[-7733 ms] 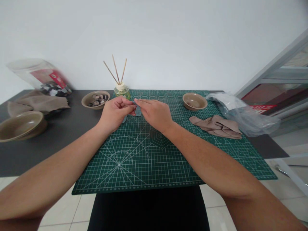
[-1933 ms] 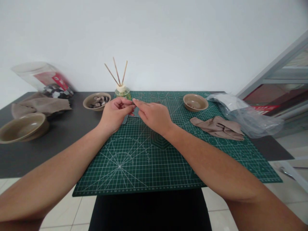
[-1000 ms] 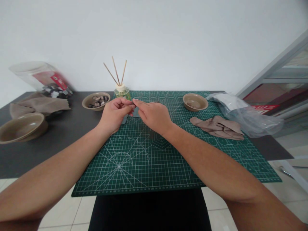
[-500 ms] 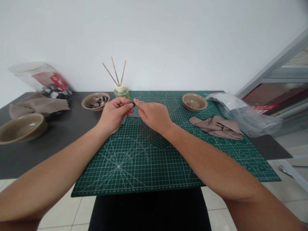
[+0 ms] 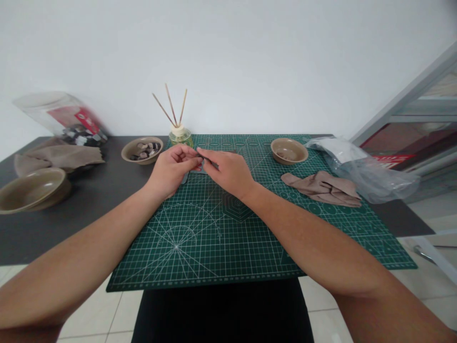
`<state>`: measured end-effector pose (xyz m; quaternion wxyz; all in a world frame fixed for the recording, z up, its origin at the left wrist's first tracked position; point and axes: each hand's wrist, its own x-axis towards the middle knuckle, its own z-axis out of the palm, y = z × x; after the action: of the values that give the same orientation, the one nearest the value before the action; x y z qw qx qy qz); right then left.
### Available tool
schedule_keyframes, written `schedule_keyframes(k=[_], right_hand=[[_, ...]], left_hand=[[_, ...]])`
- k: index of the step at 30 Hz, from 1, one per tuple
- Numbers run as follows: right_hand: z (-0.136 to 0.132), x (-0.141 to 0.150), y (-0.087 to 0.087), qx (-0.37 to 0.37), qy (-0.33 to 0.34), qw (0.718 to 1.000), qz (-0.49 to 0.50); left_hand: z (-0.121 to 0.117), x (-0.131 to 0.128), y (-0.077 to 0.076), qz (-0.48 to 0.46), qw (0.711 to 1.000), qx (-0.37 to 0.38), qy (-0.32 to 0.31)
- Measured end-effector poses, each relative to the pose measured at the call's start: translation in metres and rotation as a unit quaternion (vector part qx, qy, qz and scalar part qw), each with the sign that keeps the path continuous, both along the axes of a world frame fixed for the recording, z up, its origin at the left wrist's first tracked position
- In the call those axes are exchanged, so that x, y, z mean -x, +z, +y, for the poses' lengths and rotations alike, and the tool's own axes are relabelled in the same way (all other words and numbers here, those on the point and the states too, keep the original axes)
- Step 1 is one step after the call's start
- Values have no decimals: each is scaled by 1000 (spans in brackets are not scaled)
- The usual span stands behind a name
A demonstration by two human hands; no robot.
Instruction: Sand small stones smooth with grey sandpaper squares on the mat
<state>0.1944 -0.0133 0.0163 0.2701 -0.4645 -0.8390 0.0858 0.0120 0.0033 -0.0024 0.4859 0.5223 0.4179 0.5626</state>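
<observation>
My left hand (image 5: 170, 169) and my right hand (image 5: 230, 170) meet above the cutting mat (image 5: 200, 224), fingertips almost touching. Between them is a small dark piece (image 5: 200, 156), mostly covered by the fingers; its kind is not clear. My left hand pinches it between thumb and fingers. On the other side, my right thumb and index finger are closed at its edge. Beneath the hands a flat grey-blue piece (image 5: 184, 178) lies on the mat, largely hidden. Left of them stands a tan bowl (image 5: 137, 159) of small dark and pale pieces (image 5: 145, 149).
A reed diffuser (image 5: 181, 136) stands behind my hands. On the right are another bowl (image 5: 289, 157), a crumpled brown cloth (image 5: 321, 188) and a clear plastic bag (image 5: 371, 176). At the left lie a large bowl (image 5: 46, 188), a cloth (image 5: 71, 157) and a tipped clear jar (image 5: 46, 107).
My right thumb has come forward beside the index finger, and the fingertips have shifted slightly right around the small dark piece. Everything on the table stays where it was.
</observation>
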Motion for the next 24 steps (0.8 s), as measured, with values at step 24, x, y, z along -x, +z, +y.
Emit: schedule_keyframes(k=[24], right_hand=[[8, 0, -13, -16, -16, 999, 33]], left_hand=[[7, 3, -9, 42, 994, -94, 46]])
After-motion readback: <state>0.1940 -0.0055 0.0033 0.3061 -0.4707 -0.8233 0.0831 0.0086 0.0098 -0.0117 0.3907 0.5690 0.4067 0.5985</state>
